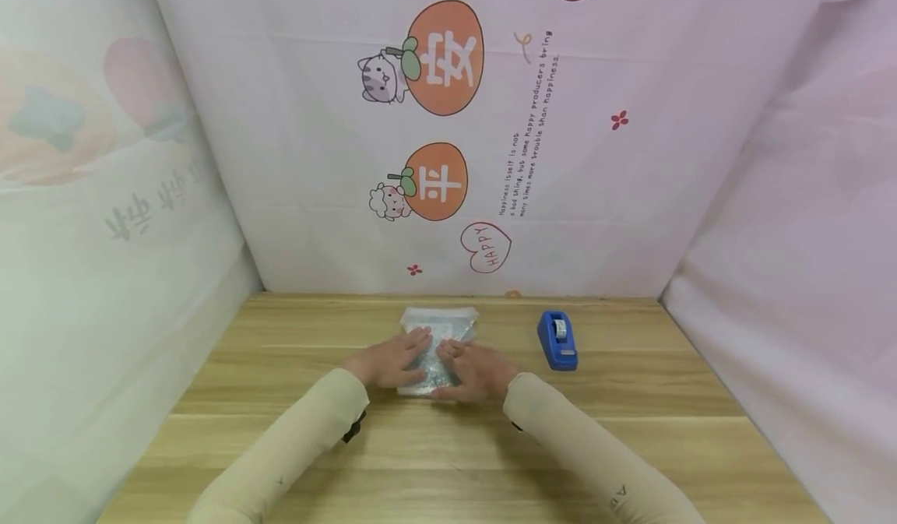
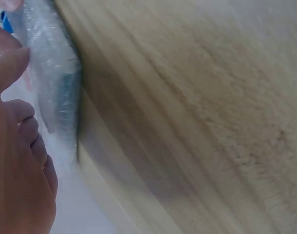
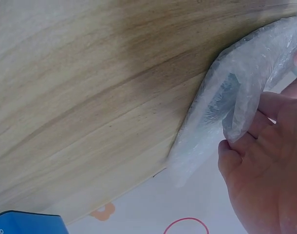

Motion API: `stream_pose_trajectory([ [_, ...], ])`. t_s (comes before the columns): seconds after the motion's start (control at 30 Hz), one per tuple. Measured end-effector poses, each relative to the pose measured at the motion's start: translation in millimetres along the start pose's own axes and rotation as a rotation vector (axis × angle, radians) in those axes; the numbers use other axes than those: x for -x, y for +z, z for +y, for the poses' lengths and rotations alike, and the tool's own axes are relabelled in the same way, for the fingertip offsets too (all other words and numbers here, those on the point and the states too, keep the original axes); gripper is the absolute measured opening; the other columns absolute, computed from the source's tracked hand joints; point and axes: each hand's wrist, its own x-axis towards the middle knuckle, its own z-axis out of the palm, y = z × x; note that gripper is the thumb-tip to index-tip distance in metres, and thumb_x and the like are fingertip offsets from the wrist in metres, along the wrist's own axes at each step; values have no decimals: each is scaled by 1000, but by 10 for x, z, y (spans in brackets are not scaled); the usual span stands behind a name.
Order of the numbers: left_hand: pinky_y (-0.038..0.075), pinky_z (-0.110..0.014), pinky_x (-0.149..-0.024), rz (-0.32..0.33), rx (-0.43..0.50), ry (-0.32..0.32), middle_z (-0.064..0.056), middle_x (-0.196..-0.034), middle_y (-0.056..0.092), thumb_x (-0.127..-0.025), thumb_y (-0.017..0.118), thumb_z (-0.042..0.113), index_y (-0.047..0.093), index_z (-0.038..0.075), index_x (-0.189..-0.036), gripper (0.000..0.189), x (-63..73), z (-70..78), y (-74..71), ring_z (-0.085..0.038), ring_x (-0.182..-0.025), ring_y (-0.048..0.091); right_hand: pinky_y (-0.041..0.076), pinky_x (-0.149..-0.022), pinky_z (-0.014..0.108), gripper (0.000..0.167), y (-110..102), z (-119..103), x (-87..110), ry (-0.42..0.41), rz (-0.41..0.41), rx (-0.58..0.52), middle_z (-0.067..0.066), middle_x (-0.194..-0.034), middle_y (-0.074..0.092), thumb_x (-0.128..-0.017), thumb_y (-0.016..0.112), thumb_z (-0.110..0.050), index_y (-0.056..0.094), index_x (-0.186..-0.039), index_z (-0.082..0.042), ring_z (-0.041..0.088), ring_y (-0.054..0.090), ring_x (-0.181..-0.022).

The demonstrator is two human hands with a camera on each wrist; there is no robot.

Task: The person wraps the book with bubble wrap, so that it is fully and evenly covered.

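A flat bundle of clear bubble wrap (image 1: 437, 325) lies on the wooden table, with something bluish showing through it. My left hand (image 1: 394, 359) rests on its left side, fingers stretched forward over the plastic. On the right side my right hand (image 1: 478, 370) presses on the wrap, its fingers pointing inward and its thumb nearer the front edge. A loose fold of the bubble wrap (image 3: 241, 109) stands up against the right fingers in the right wrist view. The left wrist view shows the wrap's thick side edge (image 2: 65, 92) beside the left thumb. What is inside cannot be made out.
A blue tape dispenser (image 1: 558, 343) with a roll of tape stands on the table to the right of the bundle. Its blue body (image 3: 29, 223) also appears in the right wrist view. White printed cloth (image 1: 315, 158) walls in the table (image 1: 434, 462) at the back and sides.
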Motion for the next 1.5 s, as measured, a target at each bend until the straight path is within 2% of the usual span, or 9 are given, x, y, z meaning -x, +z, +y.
stream_pose_trajectory([
  [0.27, 22, -51, -135, -43, -81, -12, -19, -178, 14, -113, 45, 40, 21, -2, -167, 73, -31, 32, 12, -37, -165, 16, 31, -132, 44, 99, -7, -7, 0, 20, -8, -34, 15, -172, 32, -100, 43, -78, 32, -165, -4, 29, 30, -162],
  [0.4, 23, -52, -134, -40, -102, 1, -21, -177, 15, -113, 44, 40, 22, -3, -166, 72, -46, 50, -4, -38, -165, 17, 30, -132, 43, 97, -48, 28, -15, 27, -21, -72, 14, -172, 32, -101, 44, -75, 32, -165, -4, 29, 30, -162],
  [0.57, 24, -51, -134, -48, -116, -10, -20, -177, 16, -113, 43, 42, 23, -3, -166, 72, -43, 54, -8, -38, -165, 18, 35, -129, 47, 79, -108, 93, -75, -11, -7, -143, 17, -168, 42, -107, 49, -61, 41, -161, -3, 32, 41, -157],
  [0.8, 24, -50, -134, -40, -107, -8, -19, -177, 17, -113, 43, 43, 23, -1, -167, 72, -65, 36, -7, -38, -165, 18, 45, -123, 50, 61, -301, 250, -65, -2, 41, -204, 17, -156, 57, -109, 58, -43, 52, -154, -2, 36, 55, -145],
  [1.0, 22, -51, -134, -38, -86, -12, -20, -177, 16, -113, 43, 44, 22, -2, -167, 73, -69, 12, 23, -37, -165, 17, 49, -118, 52, 53, -529, 479, 194, 6, 112, -247, 22, -148, 63, -106, 65, -30, 58, -146, 4, 39, 60, -139],
  [1.2, 22, -52, -134, -31, -82, 0, -22, -176, 16, -113, 44, 42, 22, -3, -166, 73, -52, 9, 16, -39, -165, 18, 55, -111, 52, 51, -687, 790, 538, 44, 171, -191, 25, -140, 68, -103, 71, -29, 64, -139, 6, 41, 65, -131],
  [1.37, 23, -53, -134, -32, -73, 8, -23, -176, 17, -113, 46, 40, 22, -4, -166, 73, -47, 11, 6, -40, -164, 19, 57, -106, 54, 48, -755, 1034, 804, 125, 163, -182, 25, -134, 71, -102, 72, -27, 66, -136, 6, 41, 69, -125],
  [1.5, 23, -52, -134, -36, -74, 9, -22, -177, 16, -113, 44, 40, 21, -4, -166, 73, -47, 13, -1, -39, -165, 18, 58, -102, 57, 44, -795, 1192, 1005, 136, 168, -199, 25, -129, 73, -101, 72, -25, 68, -132, 7, 43, 71, -120],
])
